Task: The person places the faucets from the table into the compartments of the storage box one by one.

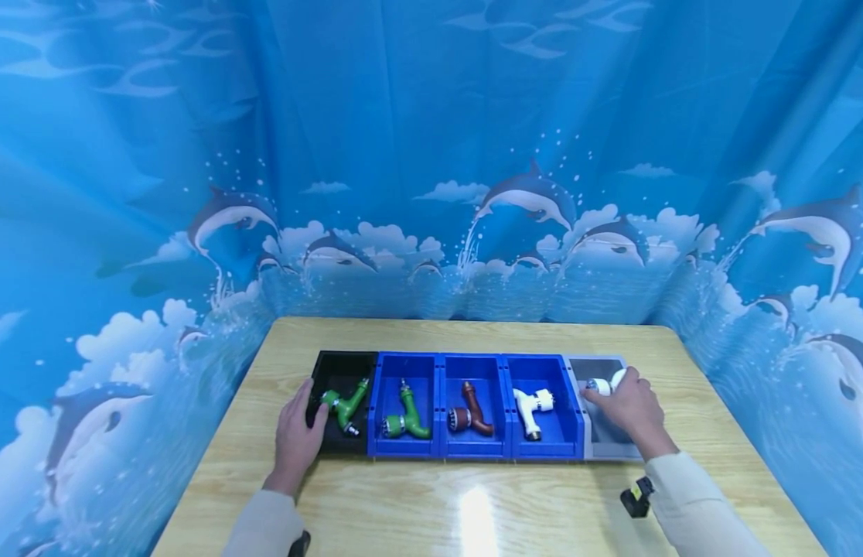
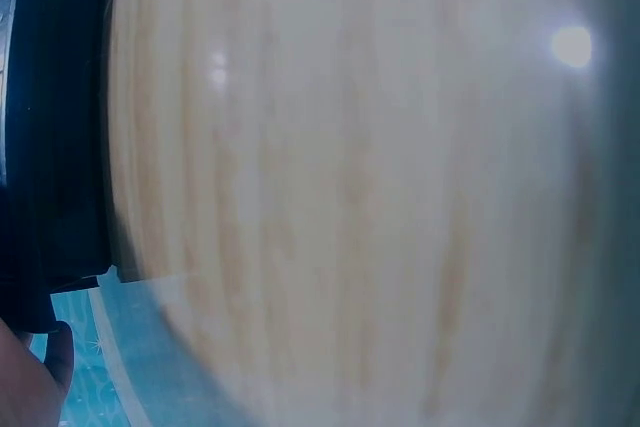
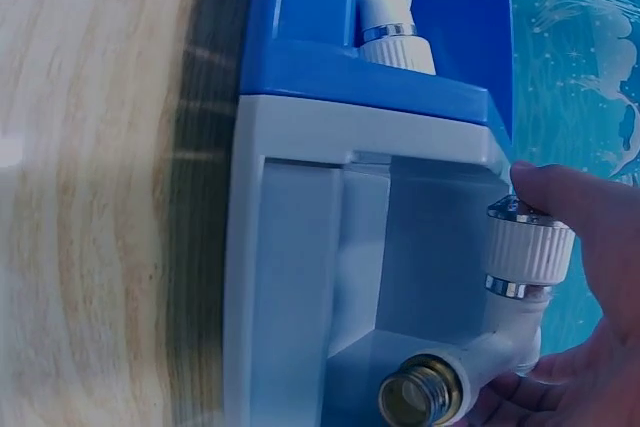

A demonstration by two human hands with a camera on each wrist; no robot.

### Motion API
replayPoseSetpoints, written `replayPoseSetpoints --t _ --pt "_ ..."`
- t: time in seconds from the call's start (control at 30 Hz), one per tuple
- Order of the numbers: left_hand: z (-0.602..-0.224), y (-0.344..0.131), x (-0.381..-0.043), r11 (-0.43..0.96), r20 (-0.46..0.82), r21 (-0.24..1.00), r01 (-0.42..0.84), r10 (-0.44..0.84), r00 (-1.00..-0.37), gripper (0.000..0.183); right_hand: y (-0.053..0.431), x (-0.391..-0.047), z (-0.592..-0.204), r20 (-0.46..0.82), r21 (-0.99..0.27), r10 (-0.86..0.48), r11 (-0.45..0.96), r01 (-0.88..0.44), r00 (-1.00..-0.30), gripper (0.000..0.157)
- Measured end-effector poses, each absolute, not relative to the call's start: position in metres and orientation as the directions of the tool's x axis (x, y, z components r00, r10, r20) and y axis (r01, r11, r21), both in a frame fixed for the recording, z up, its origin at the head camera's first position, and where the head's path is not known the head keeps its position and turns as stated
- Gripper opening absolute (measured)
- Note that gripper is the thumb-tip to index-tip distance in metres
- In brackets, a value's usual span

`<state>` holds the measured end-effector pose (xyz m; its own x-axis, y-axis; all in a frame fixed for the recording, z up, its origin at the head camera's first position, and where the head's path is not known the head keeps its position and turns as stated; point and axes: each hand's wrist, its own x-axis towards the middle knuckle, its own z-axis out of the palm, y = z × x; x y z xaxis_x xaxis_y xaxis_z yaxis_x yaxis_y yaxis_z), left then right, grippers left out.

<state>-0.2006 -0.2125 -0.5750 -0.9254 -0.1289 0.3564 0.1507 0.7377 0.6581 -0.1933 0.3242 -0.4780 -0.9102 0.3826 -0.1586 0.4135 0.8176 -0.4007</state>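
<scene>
At the right end of the row, my right hand (image 1: 636, 406) holds a white faucet (image 3: 530, 252) at the grey bin (image 1: 615, 451). The thumb lies at the faucet's ribbed, chrome-capped knob, the fingers are behind its body, and its brass threaded end (image 3: 420, 392) points out over the bin. My left hand (image 1: 297, 437) grips the left wall of the black bin (image 1: 344, 360), thumb over the rim and fingers along the outside. Inside that bin lies a green faucet (image 1: 346, 406), close to the thumb but apart from it. In the left wrist view only a bit of this hand shows.
Three joined blue bins (image 1: 407, 363) stand between the black and grey ones. They hold a green faucet (image 1: 408, 418), a brown faucet (image 1: 473, 410) and a white faucet (image 1: 529, 414). A small black object (image 1: 636, 497) is by the right sleeve. Dolphin-print curtains surround the wooden table (image 1: 404, 503).
</scene>
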Motion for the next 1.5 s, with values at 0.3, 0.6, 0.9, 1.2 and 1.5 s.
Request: replayPoseSetpoints --t 0.3,0.6,0.9,1.2,1.5 --pt "-0.575 -0.212 -0.201 0.736 0.341 0.663 0.136 -0.135 -0.93 0.058 0.326 -0.195 -0.485 -0.174 -0.392 0.398 0.811 0.434 -0.901 0.111" --pt "-0.574 -0.213 -0.201 0.734 0.303 0.67 0.11 -0.134 -0.944 0.059 0.328 -0.194 -0.49 -0.152 -0.402 0.387 0.817 0.414 -0.91 0.108" --pt "-0.575 -0.214 -0.2 0.737 0.347 0.66 0.142 -0.132 -0.928 0.058 0.325 -0.192 -0.491 -0.126 -0.391 0.32 0.854 0.344 -0.939 0.088" --pt "-0.575 -0.213 -0.201 0.733 0.359 0.663 0.153 -0.131 -0.924 0.057 0.325 -0.192 -0.496 -0.114 -0.338 0.297 0.886 0.318 -0.948 0.083" --pt "-0.575 -0.213 -0.201 0.735 0.318 0.667 0.119 -0.136 -0.938 0.058 0.327 -0.192 -0.508 -0.063 -0.261 0.234 0.934 0.243 -0.97 0.071"
